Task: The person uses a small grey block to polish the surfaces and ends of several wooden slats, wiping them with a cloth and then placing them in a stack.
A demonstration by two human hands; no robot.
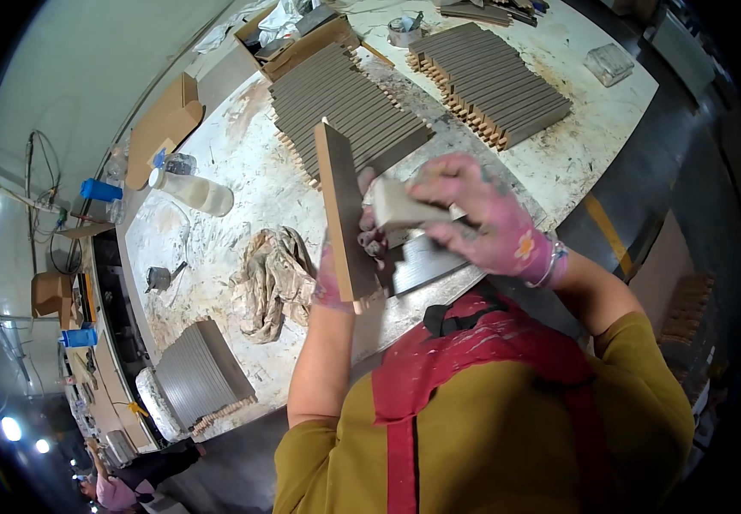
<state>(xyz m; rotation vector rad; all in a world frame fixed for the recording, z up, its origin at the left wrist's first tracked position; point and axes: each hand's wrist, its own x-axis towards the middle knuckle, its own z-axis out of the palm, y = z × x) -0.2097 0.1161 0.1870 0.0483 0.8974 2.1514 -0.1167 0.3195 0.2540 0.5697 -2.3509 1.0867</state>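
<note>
My left hand (373,243) is wrapped around a grey-brown wooden slat (341,210) held on its edge over the table, with small pale pegs at its ends. Part of that hand is hidden behind the slat. In my right hand (495,218) is a pale block, possibly a sanding sponge (396,208), close to the slat's right face; blur hides whether they touch. Both hands wear stained pink gloves. Below them, a shiny grey flat piece (426,264) lies by the table's near edge. A crumpled, stained rag (272,283) lies left of my left hand.
Rows of similar slats lie at the far middle (327,107), far right (499,81) and near left (199,373). A whitish bottle (195,192), a cardboard box (306,47), a tin (404,32) and a wrapped packet (609,65) stand about the white table (216,295). Another person (117,490) is at lower left.
</note>
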